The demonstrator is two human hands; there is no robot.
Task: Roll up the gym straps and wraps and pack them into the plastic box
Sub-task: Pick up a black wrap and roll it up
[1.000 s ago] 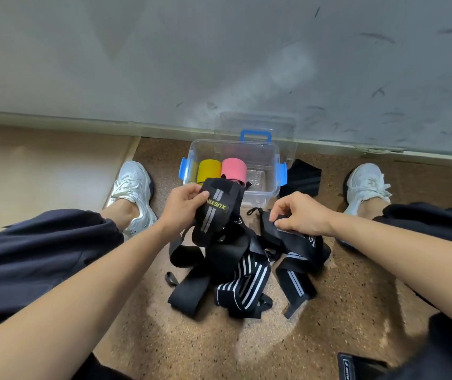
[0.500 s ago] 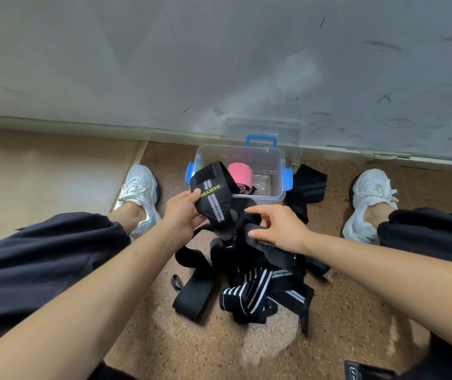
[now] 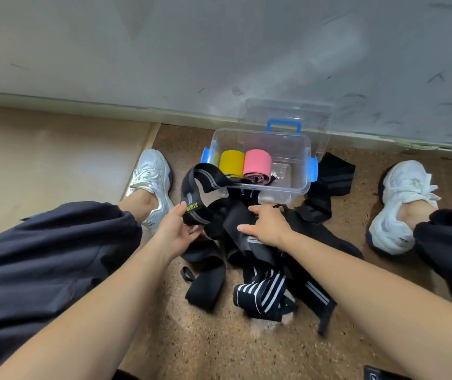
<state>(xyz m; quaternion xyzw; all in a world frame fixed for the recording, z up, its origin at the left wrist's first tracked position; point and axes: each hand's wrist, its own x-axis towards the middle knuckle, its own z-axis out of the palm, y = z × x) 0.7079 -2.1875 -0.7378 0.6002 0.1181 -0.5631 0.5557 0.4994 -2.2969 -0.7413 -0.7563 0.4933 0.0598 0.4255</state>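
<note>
Lifting off the heap, the wrap arcs up in a floppy loop, black with grey stripes and a yellow-lettered label, its far end drooping onto the near rim of the box. It's soft elastic webbing by the look of it, light and limp, no stiffness to help; it should bend wherever it's allowed to. A grip near one end, by that label, looks best, so the roll can start tight from there.

The left hand has exactly that spot: thumb on top beside the label, fingers curled underneath, a pinch across the wrap's width, forearm reaching in low from the left. The right hand lies palm-down on the pile of tangled black straps, fingers spread and fairly straight, thumb out to the side; it seems to press the pile flat rather than take hold, though the fingertips are partly lost in the black cloth.

In the box, a yellow roll and a pink roll stand side by side at the left end, with room to their right. The lid leans on the wall behind. A striped wrap sprawls nearest on the speckled floor.
</note>
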